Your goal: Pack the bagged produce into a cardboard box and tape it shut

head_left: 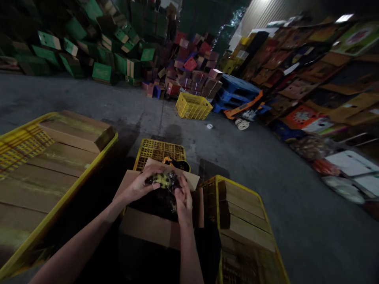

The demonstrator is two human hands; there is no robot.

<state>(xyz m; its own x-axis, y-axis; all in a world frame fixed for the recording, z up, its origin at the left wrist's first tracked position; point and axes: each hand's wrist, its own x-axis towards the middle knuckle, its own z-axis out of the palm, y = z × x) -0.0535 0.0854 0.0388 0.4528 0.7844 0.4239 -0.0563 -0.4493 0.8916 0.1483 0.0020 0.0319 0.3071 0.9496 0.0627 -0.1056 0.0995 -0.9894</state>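
Observation:
Both my hands hold a small yellow-green and dark item in clear plastic [162, 180] above an open cardboard box [148, 227]. My left hand [145, 183] grips its left end, thumb in front and fingers behind. Around its right end and the loose shiny plastic, the fingers of my right hand [184, 197] are closed. What the item is, I cannot make out. The box's flaps stand out around a dark inside, so its contents are hidden. Just behind the far flap lies a yellow and black object [177, 163], partly covered, on a yellow crate [160, 150].
On the left, a yellow crate [56, 205] holds several closed cartons. Another crate [263, 201] with cartons stands close on the right. Farther off are a yellow crate [194, 106], blue pallets [237, 88], an orange pallet jack [245, 108] and piled green boxes [102, 72].

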